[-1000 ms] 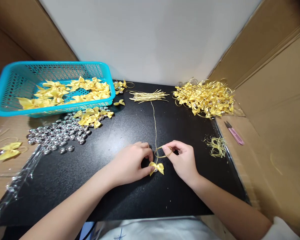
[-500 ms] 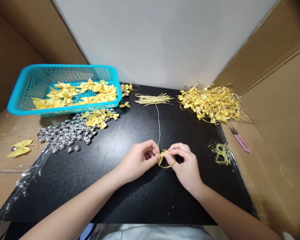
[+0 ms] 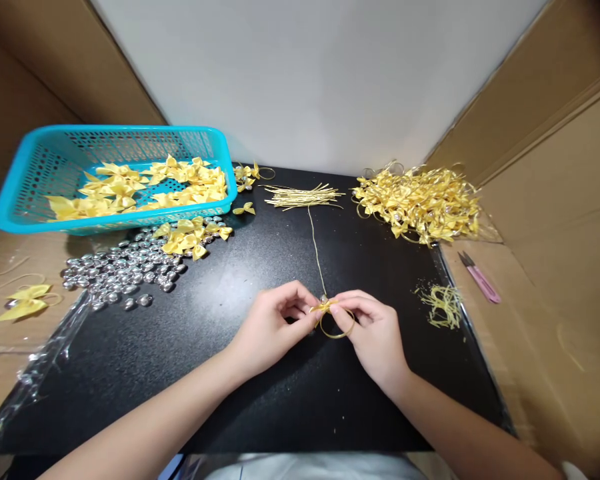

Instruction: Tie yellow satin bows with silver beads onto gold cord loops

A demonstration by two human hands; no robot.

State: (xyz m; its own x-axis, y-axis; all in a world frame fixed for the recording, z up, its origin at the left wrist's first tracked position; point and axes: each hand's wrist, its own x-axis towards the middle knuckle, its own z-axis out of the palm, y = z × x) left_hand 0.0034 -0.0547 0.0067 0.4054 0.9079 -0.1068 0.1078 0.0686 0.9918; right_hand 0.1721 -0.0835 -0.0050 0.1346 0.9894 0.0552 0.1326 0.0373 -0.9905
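Note:
A small yellow ribbon bow [image 3: 324, 307] is pinched between my two hands over the front middle of the black table. My left hand [image 3: 273, 328] closes thumb and fingers on its left side. On the other side, my right hand [image 3: 376, 333] grips it the same way. A gold cord loop [image 3: 337, 336] hangs from the bow toward me, beside my right thumb. Just above the bow shows a silver bell-like bead [image 3: 323, 299]. From there a thin cord [image 3: 315, 247] runs away to a bundle of gold cords [image 3: 305, 197]. Fingertips hide part of the bow.
A turquoise basket [image 3: 145, 212] of yellow bows stands at the left. Before it lie several silver beads [image 3: 125, 270] and loose bows [image 3: 187, 237]. A heap of corded bows [image 3: 417, 207] is at back right, with pink-handled snips [image 3: 481, 279] and cord scraps [image 3: 443, 307] nearer.
The bow has turned in my fingers, and the silver bead now shows above it. The cord running to the bundle looks straighter. Both hands keep their pinch; the view has shifted slightly.

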